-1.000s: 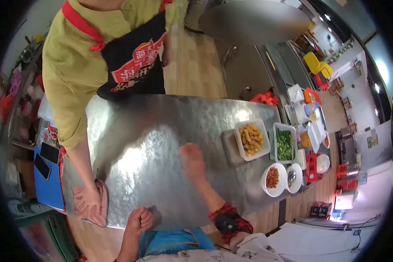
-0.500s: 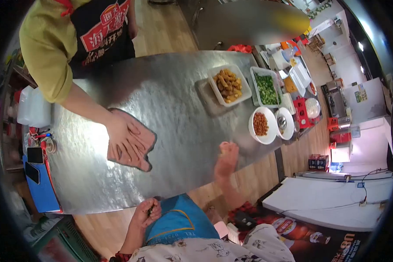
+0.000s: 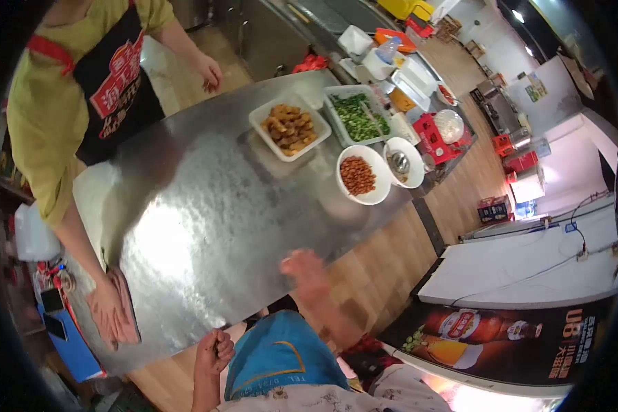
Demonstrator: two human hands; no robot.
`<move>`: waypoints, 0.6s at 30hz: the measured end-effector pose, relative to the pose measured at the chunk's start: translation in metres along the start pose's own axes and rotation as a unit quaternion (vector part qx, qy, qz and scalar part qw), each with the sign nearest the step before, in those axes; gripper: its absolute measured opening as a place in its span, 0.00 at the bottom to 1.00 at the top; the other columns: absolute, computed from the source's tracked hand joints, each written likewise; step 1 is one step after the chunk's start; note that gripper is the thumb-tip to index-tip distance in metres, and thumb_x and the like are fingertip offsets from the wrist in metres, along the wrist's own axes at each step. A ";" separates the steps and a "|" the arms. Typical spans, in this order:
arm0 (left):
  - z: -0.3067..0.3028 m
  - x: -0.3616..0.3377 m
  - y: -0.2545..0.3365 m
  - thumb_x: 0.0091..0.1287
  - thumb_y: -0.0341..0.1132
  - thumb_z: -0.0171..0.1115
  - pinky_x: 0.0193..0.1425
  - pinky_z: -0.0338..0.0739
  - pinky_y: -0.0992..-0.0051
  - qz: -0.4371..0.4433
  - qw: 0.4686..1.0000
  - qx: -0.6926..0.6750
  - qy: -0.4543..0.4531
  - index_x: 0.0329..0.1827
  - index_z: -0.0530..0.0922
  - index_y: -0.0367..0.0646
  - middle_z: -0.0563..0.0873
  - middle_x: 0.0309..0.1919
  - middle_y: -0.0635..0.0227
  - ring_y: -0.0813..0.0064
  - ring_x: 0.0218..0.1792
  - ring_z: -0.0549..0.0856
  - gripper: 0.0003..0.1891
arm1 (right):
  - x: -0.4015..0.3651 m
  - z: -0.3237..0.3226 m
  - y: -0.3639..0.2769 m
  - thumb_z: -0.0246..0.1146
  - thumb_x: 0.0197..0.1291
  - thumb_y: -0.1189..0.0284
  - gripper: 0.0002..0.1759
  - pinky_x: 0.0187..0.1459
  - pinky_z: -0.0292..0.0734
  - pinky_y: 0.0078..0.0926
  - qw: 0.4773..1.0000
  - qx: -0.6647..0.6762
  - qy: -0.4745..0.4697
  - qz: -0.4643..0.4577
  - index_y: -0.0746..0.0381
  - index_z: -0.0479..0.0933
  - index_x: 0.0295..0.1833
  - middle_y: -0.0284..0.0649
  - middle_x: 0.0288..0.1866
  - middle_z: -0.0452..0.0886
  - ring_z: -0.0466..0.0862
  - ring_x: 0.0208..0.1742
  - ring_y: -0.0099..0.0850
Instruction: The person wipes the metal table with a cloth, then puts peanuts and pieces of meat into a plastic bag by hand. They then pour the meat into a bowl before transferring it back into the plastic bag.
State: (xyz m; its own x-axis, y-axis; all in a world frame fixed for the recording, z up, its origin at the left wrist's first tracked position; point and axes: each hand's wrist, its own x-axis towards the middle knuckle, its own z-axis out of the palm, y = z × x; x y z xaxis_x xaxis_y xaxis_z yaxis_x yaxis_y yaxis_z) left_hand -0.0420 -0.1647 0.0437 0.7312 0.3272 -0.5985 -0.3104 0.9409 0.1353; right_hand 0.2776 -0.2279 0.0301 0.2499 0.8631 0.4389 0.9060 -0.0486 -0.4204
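Note:
My left hand (image 3: 215, 351) is closed in a fist in front of my blue apron (image 3: 271, 357), just off the near edge of the metal table (image 3: 206, 240). Whatever it holds is hidden by the fingers. Over the table's near edge, my right hand (image 3: 305, 271) is smeared by motion, so its fingers do not show clearly. Across the table, a person in a dark apron presses a hand (image 3: 111, 309) flat on a pink cloth (image 3: 123, 319) at the left end. The person's other hand (image 3: 209, 72) hangs beyond the far edge.
A tub of brown fried pieces (image 3: 290, 130), a tub of chopped greens (image 3: 357, 118), a bowl of peanuts (image 3: 358, 176) and a white bowl with a spoon (image 3: 404, 165) stand at the right. Phones (image 3: 55, 327) rest on a blue folder (image 3: 75, 353) at the left.
The other person's hand has slid the pink cloth to the left end of the table. My right hand has drawn back toward the near edge. The whole view has shifted.

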 end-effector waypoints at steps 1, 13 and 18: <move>0.001 0.006 0.000 0.71 0.45 0.54 0.17 0.58 0.81 0.001 1.000 -0.010 0.001 0.29 0.74 0.45 0.66 0.17 0.73 0.81 0.16 0.63 0.16 | -0.004 -0.008 0.035 0.51 0.58 0.77 0.19 0.65 0.60 0.44 0.996 -0.040 -0.002 0.076 0.58 0.76 0.55 0.42 0.64 0.71 0.68 0.67 0.42; 0.070 0.073 -0.012 0.73 0.48 0.50 0.14 0.54 0.83 -0.053 0.998 0.021 0.019 0.23 0.66 0.49 0.63 0.15 0.76 0.83 0.14 0.61 0.20 | 0.071 0.031 0.041 0.53 0.57 0.78 0.15 0.58 0.67 0.40 0.975 0.102 0.063 0.189 0.59 0.76 0.50 0.42 0.51 0.77 0.74 0.56 0.42; 0.111 0.102 -0.006 0.73 0.51 0.48 0.13 0.52 0.83 -0.067 0.994 0.081 -0.016 0.20 0.61 0.51 0.60 0.12 0.77 0.84 0.12 0.59 0.22 | 0.025 0.017 0.010 0.54 0.61 0.79 0.17 0.60 0.70 0.35 0.962 0.253 -0.063 0.081 0.58 0.74 0.56 0.42 0.57 0.76 0.77 0.56 0.39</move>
State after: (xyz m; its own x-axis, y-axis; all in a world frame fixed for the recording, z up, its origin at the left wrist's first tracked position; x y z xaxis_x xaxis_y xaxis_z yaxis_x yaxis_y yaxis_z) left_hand 0.1020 -0.1272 0.0692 0.7793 0.1978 -0.5946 -0.1086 0.9772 0.1827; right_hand 0.2871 -0.1981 0.0241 0.3023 0.9200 0.2494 0.5692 0.0357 -0.8215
